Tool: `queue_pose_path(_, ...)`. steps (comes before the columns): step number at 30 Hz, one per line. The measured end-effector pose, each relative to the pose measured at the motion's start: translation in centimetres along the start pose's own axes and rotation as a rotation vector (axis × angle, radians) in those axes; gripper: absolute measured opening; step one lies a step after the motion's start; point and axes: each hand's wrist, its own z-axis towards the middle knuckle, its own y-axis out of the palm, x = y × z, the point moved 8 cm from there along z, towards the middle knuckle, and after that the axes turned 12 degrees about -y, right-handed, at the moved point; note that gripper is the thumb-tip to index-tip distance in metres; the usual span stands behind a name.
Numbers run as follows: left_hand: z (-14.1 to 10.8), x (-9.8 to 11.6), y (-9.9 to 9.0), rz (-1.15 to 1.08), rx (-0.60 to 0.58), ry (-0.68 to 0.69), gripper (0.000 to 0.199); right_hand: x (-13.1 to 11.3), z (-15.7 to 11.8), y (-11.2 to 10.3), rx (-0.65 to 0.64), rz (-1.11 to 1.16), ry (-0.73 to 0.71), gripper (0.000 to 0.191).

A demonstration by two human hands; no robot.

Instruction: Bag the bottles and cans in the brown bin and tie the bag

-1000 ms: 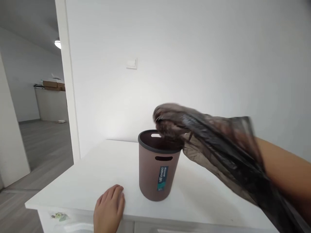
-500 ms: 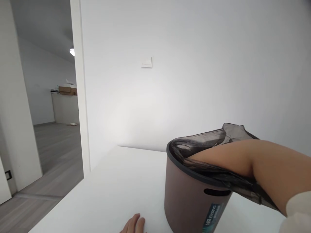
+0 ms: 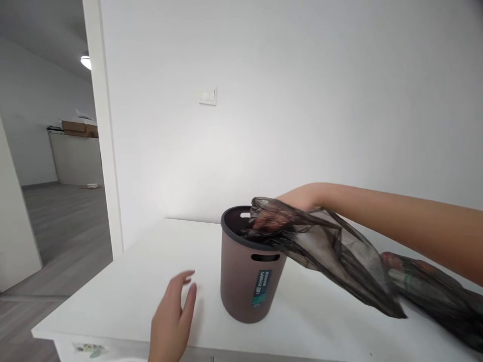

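A brownish-mauve garbage bin (image 3: 249, 281) with a dark rim and a label stands upright on the white table. My right hand (image 3: 296, 198) is at the bin's upper right, seen partly through a sheer black garbage bag (image 3: 320, 241). Its fingers appear closed on the bunched film, part of which lies inside the rim while the rest trails out to the right. To the left of the bin, my left hand (image 3: 173, 311) hovers over the table, thumb and fingers apart, holding nothing.
A dark see-through bag (image 3: 422, 286) with red and green items inside lies on the right of the white table (image 3: 158, 261). Behind is a white wall with a light switch (image 3: 208, 96). An open doorway is at the left, with cardboard boxes (image 3: 79, 127) beyond.
My right hand has come up from deep inside the bin to its rim, drawing the bag off the rim. My left hand has risen into view. The view has pulled back.
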Motion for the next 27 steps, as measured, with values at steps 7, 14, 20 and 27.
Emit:
queue_pose_path(7,6.3,19.7,-2.0,-0.175,-0.429,0.095,0.059,-8.2,-5.2,2.3,0.009,0.122,-0.134,0.016)
queue_pose_path(14,8.1,25.4,0.1,0.392,-0.648,0.235,0.041,-7.4,-7.3,0.7,0.392,0.047,-0.233,0.028)
queue_pose_path(20,9.7,24.3,0.0,0.384,-0.537,0.307,0.029,5.1,-8.9,-3.8,0.688,-0.224,0.227,0.035)
queue_pose_path(27,16.4,19.7,-1.8,0.036,-0.369,0.044,0.019,13.2,-9.0,-2.6,0.784,-0.108,0.366,0.030)
